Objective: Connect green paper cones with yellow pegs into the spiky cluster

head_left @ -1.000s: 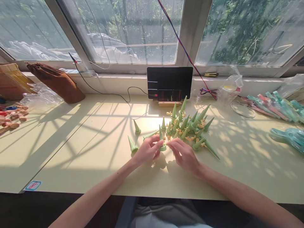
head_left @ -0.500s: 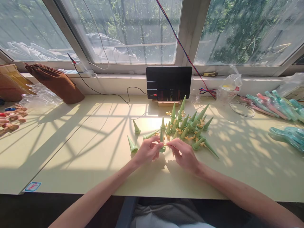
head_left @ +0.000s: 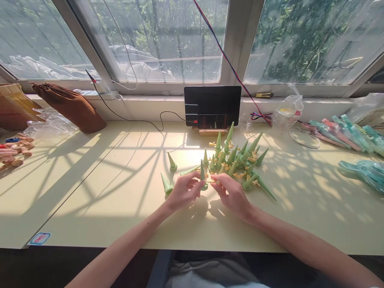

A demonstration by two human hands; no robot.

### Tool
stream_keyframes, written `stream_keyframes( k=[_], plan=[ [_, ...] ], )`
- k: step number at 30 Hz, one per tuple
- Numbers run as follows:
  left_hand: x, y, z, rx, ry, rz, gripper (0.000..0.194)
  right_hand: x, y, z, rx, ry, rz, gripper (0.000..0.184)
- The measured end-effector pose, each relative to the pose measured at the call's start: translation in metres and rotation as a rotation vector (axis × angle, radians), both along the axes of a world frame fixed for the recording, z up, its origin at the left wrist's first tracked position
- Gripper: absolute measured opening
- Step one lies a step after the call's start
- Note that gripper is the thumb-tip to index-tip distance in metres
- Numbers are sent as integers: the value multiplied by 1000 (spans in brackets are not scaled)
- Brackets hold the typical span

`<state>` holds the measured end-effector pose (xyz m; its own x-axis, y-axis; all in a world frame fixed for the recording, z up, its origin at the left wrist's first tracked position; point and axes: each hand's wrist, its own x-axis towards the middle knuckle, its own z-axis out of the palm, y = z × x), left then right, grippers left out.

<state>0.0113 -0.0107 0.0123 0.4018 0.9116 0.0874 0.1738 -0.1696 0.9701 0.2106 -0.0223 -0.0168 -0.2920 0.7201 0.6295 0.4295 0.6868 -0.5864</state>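
My left hand (head_left: pixel 188 190) is closed round the base of a green cone (head_left: pixel 202 170), which stands upright between thumb and fingers. Opposite it, my right hand (head_left: pixel 229 194) pinches a small yellow piece (head_left: pixel 209 181) at the cone's right side; whether that piece is joined to the cone cannot be made out. Just beyond my hands lies a cluster of similar green cones (head_left: pixel 232 156), many with small yellow pieces at their bases. To the left, two separate cones stand or lean, one farther back (head_left: pixel 172 161) and one nearer (head_left: pixel 166 184), close to my left wrist.
A tablet (head_left: pixel 213 100) with a phone (head_left: pixel 212 121) in front rests on a stand at the back. A brown pouch (head_left: pixel 72 108) and wooden pieces (head_left: pixel 18 150) lie left. Teal and pink plastic items (head_left: pixel 345 132) and a bagged cup (head_left: pixel 286 114) are right.
The held cone has shifted slightly left and up, and my right fingertips sit a little farther from it. The view has shifted slightly.
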Motion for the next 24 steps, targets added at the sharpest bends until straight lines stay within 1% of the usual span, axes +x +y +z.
stream_keyframes(
  k=[4,10,12,16,20,22,24],
  plan=[
    [-1,0,0,-16,-21,-18,25,1,1,1,70,-42,-19,14],
    [-2,1,-2,-6,23,18,24,3,1,0,112,-132,-6,14],
    [-2,1,-3,6,18,22,25,3,1,-2,101,-150,-9,14],
    [-2,2,-4,46,16,24,25,1,-1,-5,-20,-131,-18,20],
    [-2,3,-7,135,56,24,23,-2,-3,-4,-160,-47,-37,23],
    [-3,4,-9,178,80,20,22,-4,-5,-1,-260,15,-30,25],
    [-3,4,-11,214,106,20,22,-5,-7,2,-404,80,1,30]
  ],
)
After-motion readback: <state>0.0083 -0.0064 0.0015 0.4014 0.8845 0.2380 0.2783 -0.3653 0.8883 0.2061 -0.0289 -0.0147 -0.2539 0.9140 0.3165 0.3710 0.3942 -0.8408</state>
